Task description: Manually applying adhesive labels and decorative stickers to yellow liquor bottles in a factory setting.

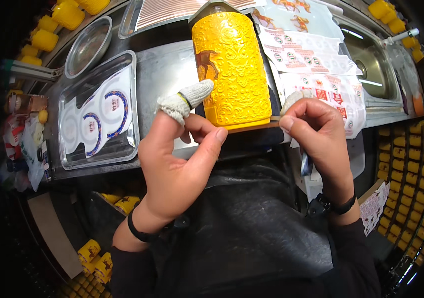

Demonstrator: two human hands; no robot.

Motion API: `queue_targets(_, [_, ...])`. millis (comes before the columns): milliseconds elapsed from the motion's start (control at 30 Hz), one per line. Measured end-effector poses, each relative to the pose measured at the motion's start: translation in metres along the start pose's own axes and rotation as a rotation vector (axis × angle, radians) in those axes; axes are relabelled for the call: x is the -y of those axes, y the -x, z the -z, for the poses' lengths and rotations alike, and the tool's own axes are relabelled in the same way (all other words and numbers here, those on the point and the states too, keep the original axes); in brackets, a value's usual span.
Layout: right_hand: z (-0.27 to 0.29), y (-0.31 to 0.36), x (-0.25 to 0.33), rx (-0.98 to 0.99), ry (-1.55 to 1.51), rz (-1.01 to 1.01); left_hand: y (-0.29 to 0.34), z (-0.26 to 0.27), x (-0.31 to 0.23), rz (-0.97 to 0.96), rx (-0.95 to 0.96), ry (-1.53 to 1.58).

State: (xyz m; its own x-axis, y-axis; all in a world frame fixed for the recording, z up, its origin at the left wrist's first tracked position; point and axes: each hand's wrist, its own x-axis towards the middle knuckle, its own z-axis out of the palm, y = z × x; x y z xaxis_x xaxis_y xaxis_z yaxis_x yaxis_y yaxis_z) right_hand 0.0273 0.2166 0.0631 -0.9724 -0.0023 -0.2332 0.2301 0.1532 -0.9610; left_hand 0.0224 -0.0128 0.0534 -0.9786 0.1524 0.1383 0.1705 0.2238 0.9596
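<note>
A yellow embossed bottle [236, 69] with a brown horse picture on its side lies over the worktop's near edge, its base toward me. My left hand [177, 154] grips its lower left side. A white knitted cover sits on the index finger, which rests against the bottle, and the thumb touches the base edge. Along that edge runs a thin brownish-gold strip [254, 127]. At the base's right corner my right hand [318, 134] pinches the strip's end between thumb and index finger. A pale cover shows behind that hand's fingers.
Left of the bottle, a clear tray [135, 124] holds white sheets with blue curved decals. A round metal bowl [68, 64] stands behind it. Printed decal sheets [306, 57] lie right, beside a metal sink [393, 94]. Several yellow containers [410, 164] fill racks at lower right.
</note>
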Motion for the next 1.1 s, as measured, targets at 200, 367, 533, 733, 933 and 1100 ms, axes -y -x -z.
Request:
queue_targets(200, [0.002,-0.007,-0.014,-0.031,0.058,0.022,0.0,-0.001,0.013,0.059,-0.04,-0.051])
queue_targets(367, [0.007,-0.006,-0.015,-0.05,0.044,0.037,-0.003,0.01,0.024,0.07,0.005,-0.14])
queue_targets(533, [0.009,-0.004,-0.007,-0.062,0.019,-0.031,-0.007,0.001,0.024,0.113,0.058,-0.004])
queue_targets(733, [0.005,-0.005,-0.018,-0.08,0.059,0.057,-0.008,-0.007,0.03,0.062,0.087,0.008])
queue_targets(933, [0.006,-0.005,-0.02,-0.087,0.082,0.056,-0.009,-0.009,0.032,0.016,0.101,0.032])
queue_targets(1100, [0.005,-0.006,-0.021,-0.092,0.084,0.082,0.002,0.006,0.036,-0.201,-0.013,-0.243])
